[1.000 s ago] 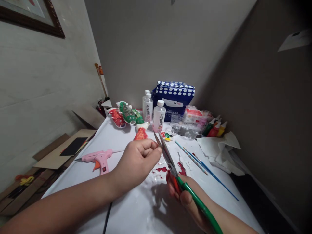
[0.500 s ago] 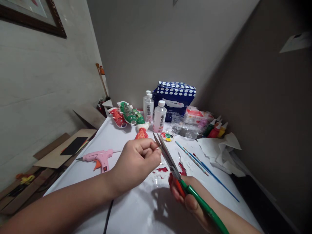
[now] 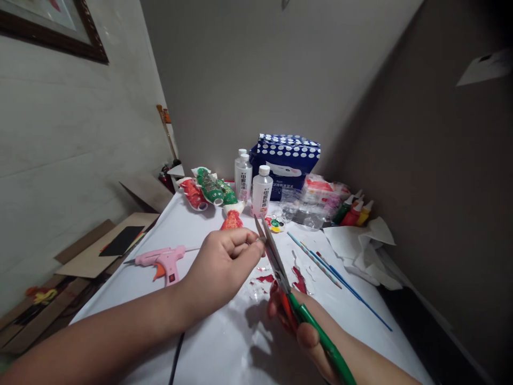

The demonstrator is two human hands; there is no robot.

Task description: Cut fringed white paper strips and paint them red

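Observation:
My right hand (image 3: 298, 326) is wrapped round the green and orange handles of a pair of scissors (image 3: 274, 251); its blades point away from me and stand slightly apart. My left hand (image 3: 230, 262) is closed in a pinch right beside the blades. Whatever lies between its thumb and forefinger is too small to name. Beyond the left hand sits a red painted fish-like craft (image 3: 232, 218), partly hidden. Under the hands, red paint smears (image 3: 298, 280) and bits of clear film mark the white-covered table (image 3: 216, 342).
Left stands a pink glue gun (image 3: 166, 262). Behind are painted figures (image 3: 210, 187), bottles (image 3: 262, 192), a blue package (image 3: 288, 160) and a paint palette (image 3: 275, 224). To the right lie paintbrushes (image 3: 336, 275), paint bottles (image 3: 352, 211) and crumpled tissue (image 3: 363, 251).
My right hand and the scissors have shifted a little to the left, bringing the blades closer to my left fingertips. My left hand stays nearly still, still pinched.

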